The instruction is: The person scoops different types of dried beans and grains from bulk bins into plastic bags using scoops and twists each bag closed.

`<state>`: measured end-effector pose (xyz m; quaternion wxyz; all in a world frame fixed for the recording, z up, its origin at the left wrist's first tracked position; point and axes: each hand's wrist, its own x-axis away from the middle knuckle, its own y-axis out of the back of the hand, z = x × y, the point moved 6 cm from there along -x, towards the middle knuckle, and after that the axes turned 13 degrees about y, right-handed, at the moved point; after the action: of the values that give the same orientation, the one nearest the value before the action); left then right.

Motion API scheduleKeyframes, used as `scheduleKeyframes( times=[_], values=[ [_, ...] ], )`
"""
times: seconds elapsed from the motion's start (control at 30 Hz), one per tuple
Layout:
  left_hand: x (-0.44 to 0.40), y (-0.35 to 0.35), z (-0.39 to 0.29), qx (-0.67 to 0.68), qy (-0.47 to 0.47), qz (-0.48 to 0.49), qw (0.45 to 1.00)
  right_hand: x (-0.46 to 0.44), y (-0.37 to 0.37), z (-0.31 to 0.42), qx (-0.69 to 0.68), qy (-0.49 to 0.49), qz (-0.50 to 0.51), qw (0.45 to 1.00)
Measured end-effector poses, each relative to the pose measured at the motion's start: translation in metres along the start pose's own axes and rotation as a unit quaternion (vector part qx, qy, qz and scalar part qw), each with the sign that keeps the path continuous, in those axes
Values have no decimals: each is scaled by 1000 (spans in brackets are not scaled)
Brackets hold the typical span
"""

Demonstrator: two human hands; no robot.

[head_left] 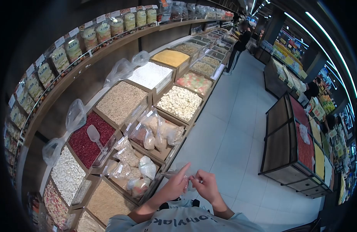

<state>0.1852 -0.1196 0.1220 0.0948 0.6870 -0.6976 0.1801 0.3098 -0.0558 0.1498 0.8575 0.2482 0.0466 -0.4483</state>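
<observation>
Close to my body, both hands are together over the aisle edge of the bulk bins. A thin clear plastic bag [169, 174] is gathered between them; its contents are too small to make out. My left hand [174, 188] is closed on the bag, its index finger stretched forward. My right hand [206, 188] pinches the bag with bent fingers. Left of my hands, a bin holds several filled bags [147, 167] with white labels. Farther left, a clear scoop [93, 133] lies on dark red beans [84, 145].
Bins of white beans [68, 176], tan grain [122, 101] and white slices [179, 102] line the left. Packaged goods [103, 31] stand on the shelf above. A tiled aisle [232, 135] separates them from a display stand [281, 141]. Another person [240, 42] stands farther along.
</observation>
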Motion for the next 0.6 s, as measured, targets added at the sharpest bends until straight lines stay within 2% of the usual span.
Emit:
scheduleKeyframes(
  times=[0.07, 0.13, 0.2, 0.27, 0.33, 0.43, 0.5, 0.57, 0.6],
  values=[
    [-13, -20, -1, 5, -5, 17, 1000, -5, 8, 2, 14, 9, 9, 1000],
    [-24, -33, 1, 11, -9, 35, 999, -11, 19, 16, 67, 116, -12, 991],
    [-34, -33, 0, 4, -55, 3, 998, -7, 25, 12, 83, 124, 7, 989],
    [-43, -26, 4, 21, -56, -19, 998, -8, 32, 7, 99, 131, 26, 986],
    [-45, -23, -1, 36, -54, -41, 997, -8, 36, 15, 64, 256, 24, 964],
    [-44, -26, -10, 49, -78, -42, 995, -1, 40, -7, 5, 229, 46, 972],
    [-43, -31, -11, -9, -105, -58, 993, -1, 45, -7, -29, 241, 50, 969],
    [-40, -25, -15, 4, -112, -70, 991, -1, 47, -13, -64, 253, 53, 964],
    [-37, -21, -17, 16, -119, -81, 989, -1, 46, -29, -104, 215, 42, 970]
  ],
)
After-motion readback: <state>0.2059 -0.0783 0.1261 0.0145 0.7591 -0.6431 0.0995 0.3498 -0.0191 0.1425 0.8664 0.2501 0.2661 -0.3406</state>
